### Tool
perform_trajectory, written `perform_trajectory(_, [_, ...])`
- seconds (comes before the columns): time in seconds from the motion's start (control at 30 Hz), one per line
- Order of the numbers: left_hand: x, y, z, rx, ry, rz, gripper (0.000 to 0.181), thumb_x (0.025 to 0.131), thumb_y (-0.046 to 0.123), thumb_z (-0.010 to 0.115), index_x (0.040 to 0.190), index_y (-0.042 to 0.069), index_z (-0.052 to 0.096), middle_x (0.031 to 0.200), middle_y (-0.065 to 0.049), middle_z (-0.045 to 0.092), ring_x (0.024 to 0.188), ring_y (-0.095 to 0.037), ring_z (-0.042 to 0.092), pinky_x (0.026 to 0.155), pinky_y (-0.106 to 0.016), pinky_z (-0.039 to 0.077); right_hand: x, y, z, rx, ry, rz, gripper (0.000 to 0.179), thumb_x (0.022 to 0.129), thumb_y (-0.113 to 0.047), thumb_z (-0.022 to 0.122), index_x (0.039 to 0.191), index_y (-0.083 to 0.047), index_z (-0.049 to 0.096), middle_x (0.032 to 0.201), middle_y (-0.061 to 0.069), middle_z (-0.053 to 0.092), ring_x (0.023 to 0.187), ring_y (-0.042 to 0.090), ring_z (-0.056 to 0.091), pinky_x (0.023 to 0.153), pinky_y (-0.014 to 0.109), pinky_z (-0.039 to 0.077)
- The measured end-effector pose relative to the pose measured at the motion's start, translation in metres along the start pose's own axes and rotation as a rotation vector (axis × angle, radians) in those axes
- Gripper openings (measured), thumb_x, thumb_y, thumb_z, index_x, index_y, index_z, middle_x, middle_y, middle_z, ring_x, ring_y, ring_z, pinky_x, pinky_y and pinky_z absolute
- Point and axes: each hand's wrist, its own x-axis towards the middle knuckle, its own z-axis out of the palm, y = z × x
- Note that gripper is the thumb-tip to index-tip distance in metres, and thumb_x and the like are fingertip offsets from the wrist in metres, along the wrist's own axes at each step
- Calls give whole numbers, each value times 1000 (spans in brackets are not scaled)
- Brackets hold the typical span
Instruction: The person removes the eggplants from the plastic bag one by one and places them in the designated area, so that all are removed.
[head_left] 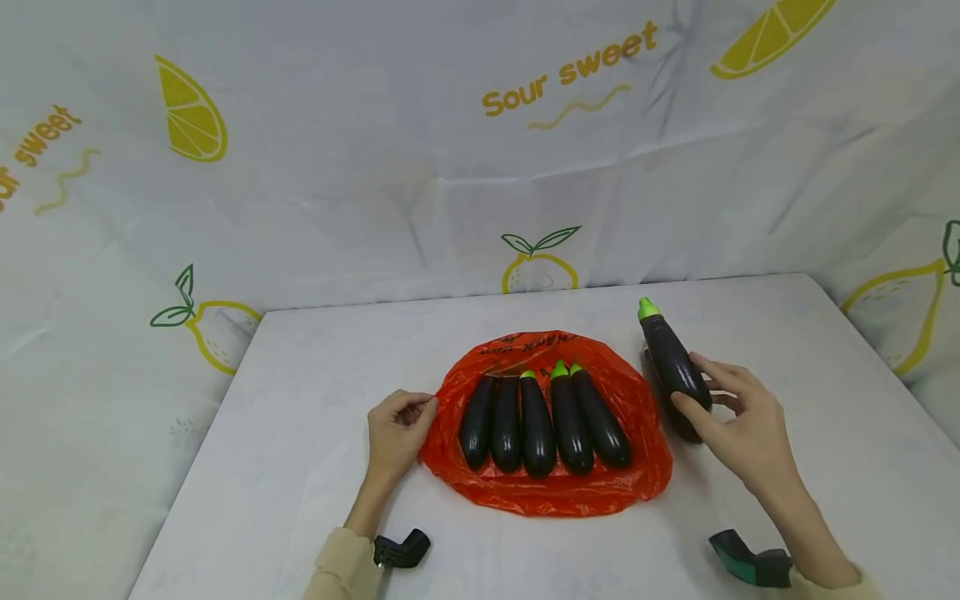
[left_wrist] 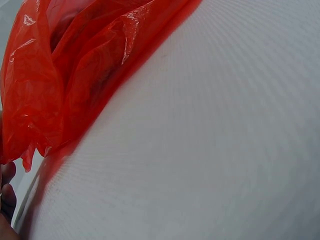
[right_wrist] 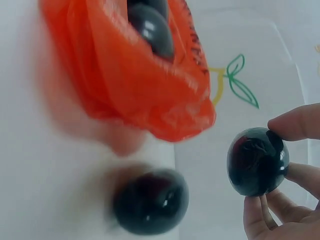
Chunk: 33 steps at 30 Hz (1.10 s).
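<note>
A red plastic bag [head_left: 480, 496] lies spread on the table with its mouth wide. Inside it, several dark eggplants [head_left: 537, 425] with green stem ends lie side by side. My left hand [head_left: 399, 429] pinches the bag's left edge between thumb and fingers; only a few fingertips [left_wrist: 7, 197] show in the left wrist view. To the right of the bag, my right hand [head_left: 738, 421] grips another eggplant [head_left: 675, 358] near its thick end, stem pointing up and away. Below that one, a further eggplant [right_wrist: 150, 202] rests on the table, mostly covered in the head view.
The white-covered table [head_left: 300, 400] meets a white cloth backdrop [head_left: 337, 183] printed with lemons and words. Dark wrist devices [head_left: 401, 550] sit on both forearms. The bag's crumpled rim [right_wrist: 165, 117] stands up between the eggplants inside and those at its right.
</note>
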Motion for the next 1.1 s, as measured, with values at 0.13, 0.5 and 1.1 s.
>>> perform_trajectory(0.13, [0,2,-1,4,-6,-10,7,81,-11,75,84,-5,75,68,-15,65,65,-6,50,56,-25,44,1,9,-6,-25,13,20,52,85,-2,77,135,4,62,126,30,62,91,-17,44,80,-6,36])
perform_trajectory(0.5, [-1,0,0,6,8,4,8,80,-11,76,84,-4,76,68,-12,65,64,-7,49,57,-22,44,1,26,-15,-84,13,68,52,86,-4,75,136,6,61,127,32,60,90,-20,39,79,-7,32])
perform_trajectory(1.1, [-1,1,0,-8,7,-18,8,80,-11,75,84,-4,75,69,-13,65,65,-6,49,57,-22,45,0,50,-19,-189,-95,180,53,91,-9,70,138,10,56,131,39,55,107,53,57,65,4,33])
